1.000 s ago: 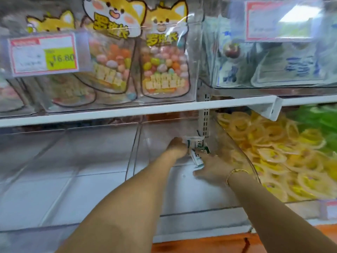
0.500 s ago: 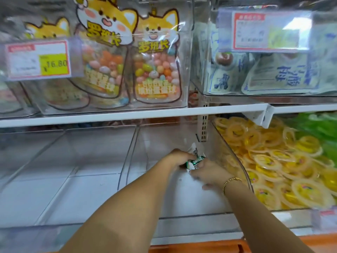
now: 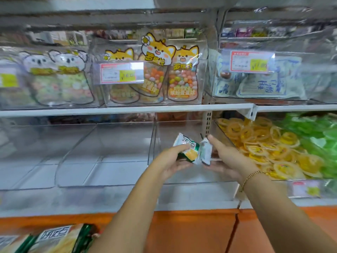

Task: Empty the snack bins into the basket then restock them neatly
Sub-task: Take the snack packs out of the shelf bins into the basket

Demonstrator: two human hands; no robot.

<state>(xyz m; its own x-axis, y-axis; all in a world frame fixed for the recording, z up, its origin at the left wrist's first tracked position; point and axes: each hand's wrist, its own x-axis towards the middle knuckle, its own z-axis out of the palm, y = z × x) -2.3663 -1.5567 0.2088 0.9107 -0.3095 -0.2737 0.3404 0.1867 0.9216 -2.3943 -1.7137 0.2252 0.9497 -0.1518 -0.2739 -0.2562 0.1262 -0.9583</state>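
Note:
My left hand (image 3: 170, 161) grips a small green, white and yellow snack packet (image 3: 187, 149) above the front of a clear plastic bin (image 3: 182, 181) on the lower shelf. My right hand (image 3: 226, 157) holds a second small white packet (image 3: 206, 151) right beside the first; the two packets touch. That bin looks bare inside. Two more clear bins (image 3: 102, 172) to its left also show only their floors. No basket is in view.
To the right stands a bin of yellow ring candies (image 3: 264, 143), then green candies (image 3: 319, 134). The upper shelf (image 3: 127, 109) carries fox-shaped candy bags (image 3: 182, 77), koala bags (image 3: 60, 77) and price tags. Larger green snack packs (image 3: 54, 240) lie at bottom left, below an orange shelf front (image 3: 191, 230).
Both hands have drawn back out of the bin's rear toward me, carrying the packets, which now sit apart in each hand. The camera has tilted up and back, showing more shelf.

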